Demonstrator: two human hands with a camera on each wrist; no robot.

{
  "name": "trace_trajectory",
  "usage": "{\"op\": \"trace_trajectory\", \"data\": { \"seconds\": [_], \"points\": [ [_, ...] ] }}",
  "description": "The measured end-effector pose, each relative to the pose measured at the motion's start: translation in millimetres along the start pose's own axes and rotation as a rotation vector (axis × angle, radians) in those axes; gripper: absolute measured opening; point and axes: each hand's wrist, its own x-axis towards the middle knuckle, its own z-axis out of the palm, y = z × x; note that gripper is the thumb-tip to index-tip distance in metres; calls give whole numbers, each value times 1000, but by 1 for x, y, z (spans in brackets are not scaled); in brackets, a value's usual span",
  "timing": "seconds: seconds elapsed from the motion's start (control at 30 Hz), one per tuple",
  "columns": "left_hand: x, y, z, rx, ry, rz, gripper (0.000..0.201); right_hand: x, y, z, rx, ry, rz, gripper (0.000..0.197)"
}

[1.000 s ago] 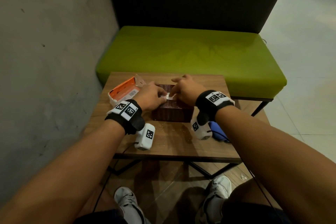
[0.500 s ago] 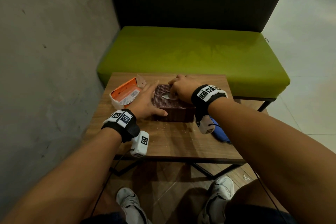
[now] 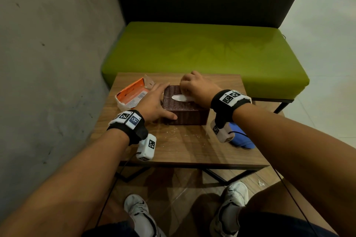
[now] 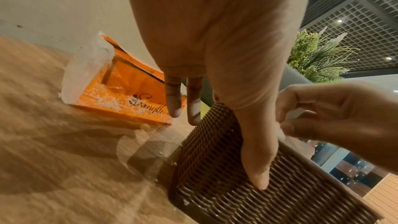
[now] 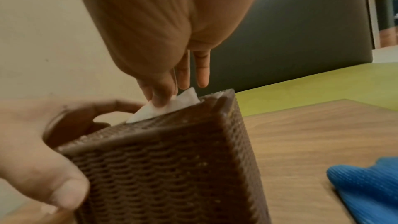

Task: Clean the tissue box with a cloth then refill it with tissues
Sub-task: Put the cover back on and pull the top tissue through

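- Pinching the white tissue [image 5: 172, 106] at the slot, my right hand [image 3: 194, 87] sits atop the tissue box [image 3: 185, 109].
- My left hand [image 3: 154, 102] lies flat-fingered, bracing the box's left side.
- Risk: a sharp tug could tear the tissue or shift the box toward the cloth [image 5: 366, 186] beside my right wrist.

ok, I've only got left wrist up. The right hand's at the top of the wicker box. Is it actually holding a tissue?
Observer: Yes. In the right wrist view, the right hand pinches a white tissue sticking up from the top of the tissue box.
Operator: Where's the cloth? Not in my frame.
Observer: The blue cloth lies on the table to the right of the box, with neither hand on it.
Operator: Is the left hand's grip secure?
Observer: In the head view, the left hand lies flat against the box's left side, with the thumb on the front face.
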Motion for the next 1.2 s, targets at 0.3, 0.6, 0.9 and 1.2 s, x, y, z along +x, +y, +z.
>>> {"op": "trace_trajectory", "data": {
  "seconds": [0.3, 0.6, 0.9, 1.2],
  "points": [
    [-1, 2, -2, 1, -1, -4, 135, 0, -2, -21, 395, -45, 227, 26],
    [0, 3, -2, 6, 0, -10, 137, 4, -1, -24, 390, -62, 266, 14],
    [0, 3, -1, 9, 1, -10, 137, 0, -4, -19, 445, -3, 266, 19],
    [-2, 4, 1, 7, 1, -14, 136, -27, 11, -25, 671, 332, 444, 22]
  ]
}}
